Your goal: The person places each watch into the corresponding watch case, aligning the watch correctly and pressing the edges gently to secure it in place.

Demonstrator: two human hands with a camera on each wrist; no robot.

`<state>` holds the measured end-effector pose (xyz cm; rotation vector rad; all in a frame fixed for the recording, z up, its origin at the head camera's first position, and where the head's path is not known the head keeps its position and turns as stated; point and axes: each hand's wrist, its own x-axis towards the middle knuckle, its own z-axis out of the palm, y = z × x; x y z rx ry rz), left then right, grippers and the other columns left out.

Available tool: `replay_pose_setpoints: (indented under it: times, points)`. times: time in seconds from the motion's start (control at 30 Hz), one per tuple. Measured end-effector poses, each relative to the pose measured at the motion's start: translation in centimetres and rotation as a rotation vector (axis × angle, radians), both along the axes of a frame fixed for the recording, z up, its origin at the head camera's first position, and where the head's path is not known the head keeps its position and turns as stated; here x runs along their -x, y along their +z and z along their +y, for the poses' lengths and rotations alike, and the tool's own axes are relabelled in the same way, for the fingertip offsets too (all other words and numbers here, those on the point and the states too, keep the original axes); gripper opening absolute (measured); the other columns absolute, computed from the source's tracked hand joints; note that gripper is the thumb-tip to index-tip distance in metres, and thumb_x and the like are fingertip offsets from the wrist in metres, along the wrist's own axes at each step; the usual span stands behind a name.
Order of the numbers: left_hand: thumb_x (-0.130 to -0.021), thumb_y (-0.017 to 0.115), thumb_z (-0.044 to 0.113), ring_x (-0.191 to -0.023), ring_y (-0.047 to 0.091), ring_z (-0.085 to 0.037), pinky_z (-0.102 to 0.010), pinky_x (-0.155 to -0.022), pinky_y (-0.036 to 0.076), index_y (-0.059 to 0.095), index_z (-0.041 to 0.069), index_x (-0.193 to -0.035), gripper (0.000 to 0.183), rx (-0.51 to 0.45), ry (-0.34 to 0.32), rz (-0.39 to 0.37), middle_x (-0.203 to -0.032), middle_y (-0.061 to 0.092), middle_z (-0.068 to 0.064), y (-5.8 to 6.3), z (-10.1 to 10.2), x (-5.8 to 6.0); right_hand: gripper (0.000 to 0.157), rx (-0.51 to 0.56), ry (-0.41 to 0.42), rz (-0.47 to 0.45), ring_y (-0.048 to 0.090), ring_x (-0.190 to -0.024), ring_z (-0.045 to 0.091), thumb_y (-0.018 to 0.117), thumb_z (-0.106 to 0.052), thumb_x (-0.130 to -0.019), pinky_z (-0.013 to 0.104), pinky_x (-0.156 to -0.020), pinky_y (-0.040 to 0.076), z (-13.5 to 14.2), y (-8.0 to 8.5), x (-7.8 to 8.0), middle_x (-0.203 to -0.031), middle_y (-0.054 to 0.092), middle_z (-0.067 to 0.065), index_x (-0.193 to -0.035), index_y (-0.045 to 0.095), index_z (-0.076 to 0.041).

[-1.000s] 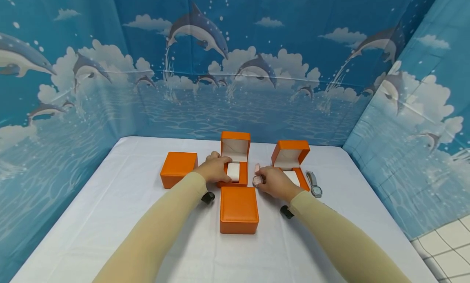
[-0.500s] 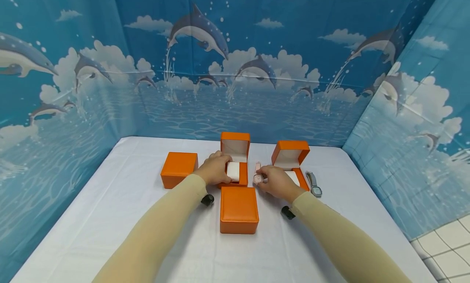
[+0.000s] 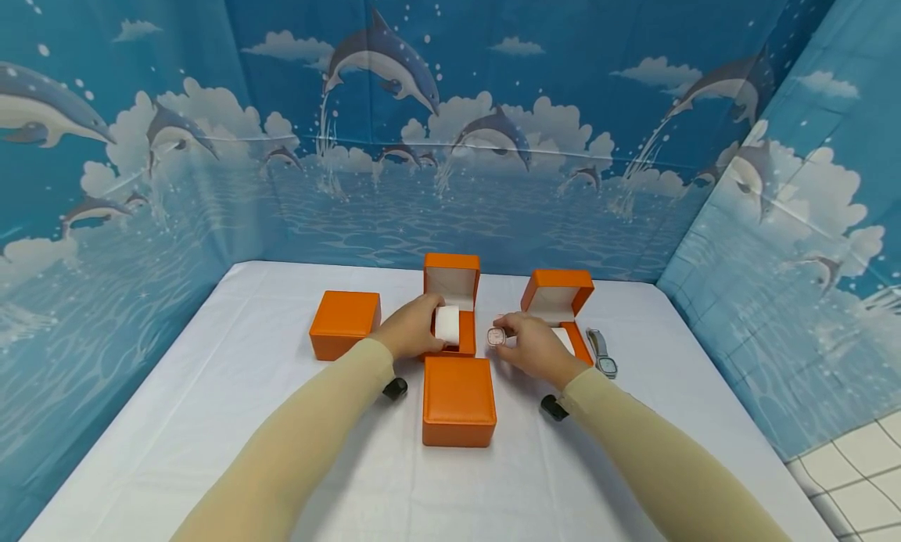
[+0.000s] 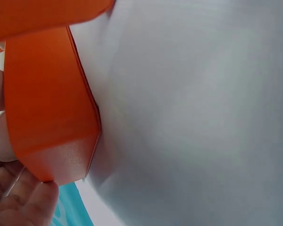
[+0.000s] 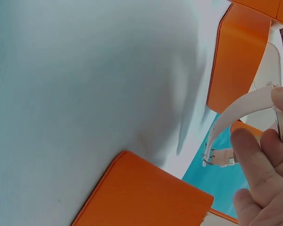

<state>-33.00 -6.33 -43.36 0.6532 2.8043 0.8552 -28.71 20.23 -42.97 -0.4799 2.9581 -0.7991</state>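
My left hand [image 3: 411, 328] reaches into the middle open orange watch box [image 3: 468, 335]. Its thumb and fingers pinch a white watch cushion [image 3: 447, 325] that pokes up above the box rim. In the left wrist view, the orange side of that box [image 4: 52, 94] hides most of the cushion. Just right of the box, my right hand [image 3: 531, 350] holds a small wristwatch [image 3: 496, 336] between thumb and fingers, its face upward. The right wrist view shows its pale pink strap [image 5: 243, 106] hanging in a curve, with the buckle end unfastened.
A second open watch box [image 3: 579, 342] stands behind my right hand with a white cushion in it. Beside it lies a grey watch [image 3: 603, 354]. Two closed orange boxes sit at the left [image 3: 345, 323] and in front [image 3: 459, 401] on the white tablecloth [image 3: 394, 479].
My right hand has raised the pink watch slightly and tilted it, so its strap mostly disappears from the head view. The cushion in my left hand has risen a little.
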Motion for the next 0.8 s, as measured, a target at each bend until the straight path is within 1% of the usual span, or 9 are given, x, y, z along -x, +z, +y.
replay_pose_setpoints:
  times: [0.23,0.4,0.57,0.7,0.8]
  points:
    - [-0.089,0.086,0.029,-0.112,0.061,-0.020,-0.040,-0.102,0.057,0.049,0.011,-0.146,0.070,-0.006,0.005,0.003,-0.135,0.060,-0.005,0.09,-0.15,-0.37,0.045,0.036,0.041,0.045,0.070,-0.108,0.022,0.077,-0.017,-0.096,0.044,-0.097,0.061,0.03,0.11,-0.14,-0.123,0.070,0.009,-0.137,0.065,-0.004]
    - [-0.091,0.084,0.031,-0.112,0.061,-0.020,-0.040,-0.102,0.057,0.048,0.012,-0.147,0.070,0.008,0.000,0.012,-0.135,0.058,-0.006,0.12,-0.23,-0.47,0.045,0.048,0.043,0.062,0.071,-0.105,0.021,0.077,-0.016,-0.096,0.041,-0.094,0.063,0.06,0.00,-0.24,-0.123,0.069,0.009,-0.138,0.064,-0.004]
    - [-0.093,0.082,0.032,-0.112,0.060,-0.019,-0.039,-0.102,0.056,0.045,0.012,-0.148,0.069,0.019,-0.017,0.022,-0.137,0.055,-0.006,0.05,-0.20,-0.41,0.046,0.067,0.040,0.082,0.073,-0.104,0.022,0.077,-0.017,-0.096,0.042,-0.093,0.063,0.03,0.04,-0.38,-0.123,0.068,0.010,-0.138,0.064,-0.004]
    - [-0.095,0.080,0.031,-0.116,0.059,-0.021,-0.040,-0.105,0.055,0.041,0.010,-0.152,0.072,0.013,-0.019,0.026,-0.144,0.051,-0.008,0.00,-0.07,-0.30,0.047,0.089,0.041,0.088,0.074,-0.103,0.023,0.076,-0.016,-0.097,0.042,-0.094,0.063,0.00,0.07,-0.43,-0.126,0.067,0.011,-0.140,0.063,-0.004]
    - [-0.095,0.079,0.031,-0.120,0.059,-0.022,-0.041,-0.107,0.054,0.039,0.010,-0.155,0.076,-0.002,-0.012,0.014,-0.150,0.048,-0.010,0.06,0.08,-0.38,0.049,0.094,0.039,0.091,0.074,-0.102,0.022,0.076,-0.017,-0.097,0.042,-0.093,0.063,0.01,0.00,-0.43,-0.128,0.067,0.012,-0.142,0.062,-0.005]
